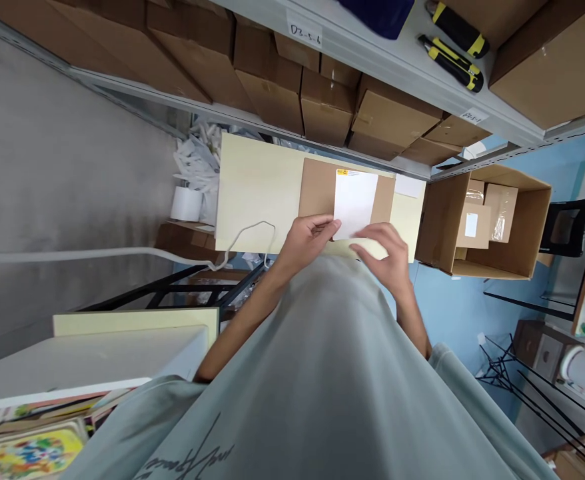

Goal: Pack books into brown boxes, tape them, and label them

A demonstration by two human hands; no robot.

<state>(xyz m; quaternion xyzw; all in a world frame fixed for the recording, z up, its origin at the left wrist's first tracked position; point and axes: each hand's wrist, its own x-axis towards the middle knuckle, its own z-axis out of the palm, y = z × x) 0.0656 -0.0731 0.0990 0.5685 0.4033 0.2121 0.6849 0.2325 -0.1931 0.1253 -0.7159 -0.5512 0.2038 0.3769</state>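
A white sheet [355, 200] with a small yellow-orange logo at its top left lies over a flat brown cardboard piece [317, 185] on the pale yellow table [260, 180]. My left hand [312, 237] has its thumb and fingers pinched at the sheet's lower left corner. Beside the lower right corner is my right hand [385, 250], slightly blurred, its thumb apart from its curved fingers. Nothing shows in its grip, and whether its fingertips touch the sheet is unclear. A smaller white paper [408, 186] lies at the table's back right.
A large open carton [442, 223] holding smaller boxes stands right of the table. Shelves with brown boxes [327, 103] and two utility knives [455, 60] rise behind it. A white cable [245, 230] crosses the table's left part. White crumpled material [197, 157] is piled at left.
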